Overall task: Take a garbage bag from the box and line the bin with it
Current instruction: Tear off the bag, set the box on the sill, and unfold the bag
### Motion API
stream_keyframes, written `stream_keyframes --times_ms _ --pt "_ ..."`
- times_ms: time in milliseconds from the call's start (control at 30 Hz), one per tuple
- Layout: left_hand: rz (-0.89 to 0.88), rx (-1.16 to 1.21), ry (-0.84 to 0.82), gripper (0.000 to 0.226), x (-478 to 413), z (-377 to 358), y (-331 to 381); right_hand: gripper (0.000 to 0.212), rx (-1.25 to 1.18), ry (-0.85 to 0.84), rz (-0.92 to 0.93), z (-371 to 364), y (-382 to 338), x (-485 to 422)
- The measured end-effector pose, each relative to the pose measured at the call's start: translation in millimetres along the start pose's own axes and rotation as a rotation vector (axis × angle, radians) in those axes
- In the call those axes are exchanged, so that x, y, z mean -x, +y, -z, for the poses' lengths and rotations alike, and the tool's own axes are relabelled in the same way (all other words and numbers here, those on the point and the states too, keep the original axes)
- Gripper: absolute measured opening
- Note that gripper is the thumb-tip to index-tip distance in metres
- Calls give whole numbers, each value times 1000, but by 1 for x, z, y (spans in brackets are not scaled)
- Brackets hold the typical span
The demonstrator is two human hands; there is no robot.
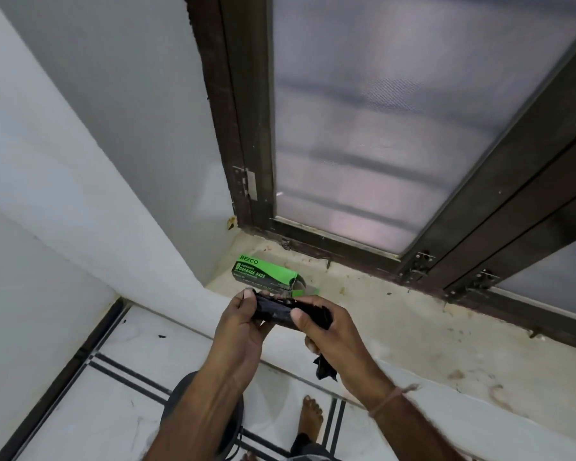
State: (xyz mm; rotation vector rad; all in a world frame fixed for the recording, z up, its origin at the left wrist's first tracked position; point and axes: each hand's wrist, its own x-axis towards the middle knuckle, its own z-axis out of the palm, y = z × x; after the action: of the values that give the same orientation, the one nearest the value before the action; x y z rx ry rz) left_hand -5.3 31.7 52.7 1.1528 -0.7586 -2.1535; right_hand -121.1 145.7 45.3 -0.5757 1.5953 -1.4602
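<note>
A green and black garbage bag box (264,273) lies on the window ledge with its right end torn open. Just in front of it, both hands hold a black garbage bag roll (276,313). My left hand (243,331) grips the roll's left end. My right hand (326,334) grips the right end, and a loose black bag corner (325,367) hangs below that palm. The dark round bin (180,400) stands on the floor below, mostly hidden behind my left forearm.
The stained ledge (413,327) runs under a frosted window with a dark frame (346,241). White walls (80,194) close off the left. The tiled floor (120,394) has black lines. A bare foot (310,414) stands beside the bin.
</note>
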Motion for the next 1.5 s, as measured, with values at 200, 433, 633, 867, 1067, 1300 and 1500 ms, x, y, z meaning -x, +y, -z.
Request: stream_keyframes --times_ms 200,433,633,867,1067,1300,1500 --pt "-86 -342 99 32 -19 -13 -14 26 -57 104 9 25 7 -19" --pt "-669 -1628 24 77 -90 17 -9 23 -208 265 -74 73 11 -39" --pt "-660 -1918 -23 63 -109 13 -3 23 -211 341 -98 75 19 -44" --pt "-711 -1689 29 61 -100 10 0 21 -123 211 -113 87 13 -40" --pt "-750 -1608 -55 60 -97 9 7 28 -135 126 -205 94 6 -50" --pt "-788 -1599 -171 60 -93 4 11 28 -185 128 -214 100 7 -56" --pt "-760 -1527 -229 55 -86 -1 0 23 -75 90 -21 89 4 -63"
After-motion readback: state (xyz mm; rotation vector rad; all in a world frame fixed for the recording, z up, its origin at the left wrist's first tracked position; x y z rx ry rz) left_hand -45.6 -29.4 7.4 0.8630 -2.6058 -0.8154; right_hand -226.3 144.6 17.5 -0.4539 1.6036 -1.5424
